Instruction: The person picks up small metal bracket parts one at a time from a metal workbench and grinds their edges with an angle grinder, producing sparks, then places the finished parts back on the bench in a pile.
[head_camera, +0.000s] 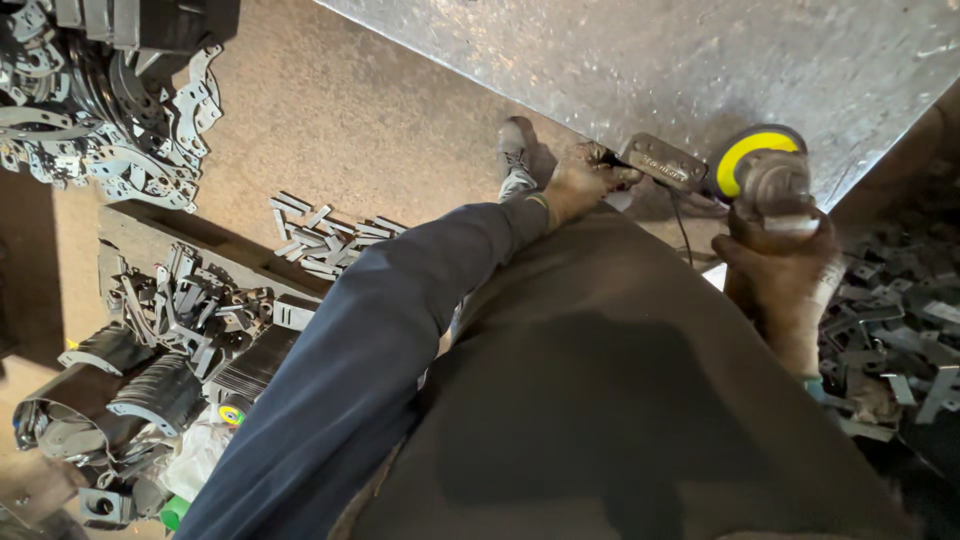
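Gripping a grinder (765, 180) in the clenched right hand (780, 275), the left hand (580, 180) pinches a small plate (663, 162) at the sheet's (640, 60) edge; many cut pieces (330, 235) lie nearby.

There is one view only, from a camera on the person's head, tilted steeply down over the body, so the dark trousers and the left sleeve (380, 350) fill the lower middle. It faces forward and down to the floor (350, 120) and a grey metal sheet (700, 60) at the top. The hands (580, 180) sit close, at arm's length (upper middle). Metal parts (110, 110) lie farther off at the left edge and a heap (900, 320) at the right.
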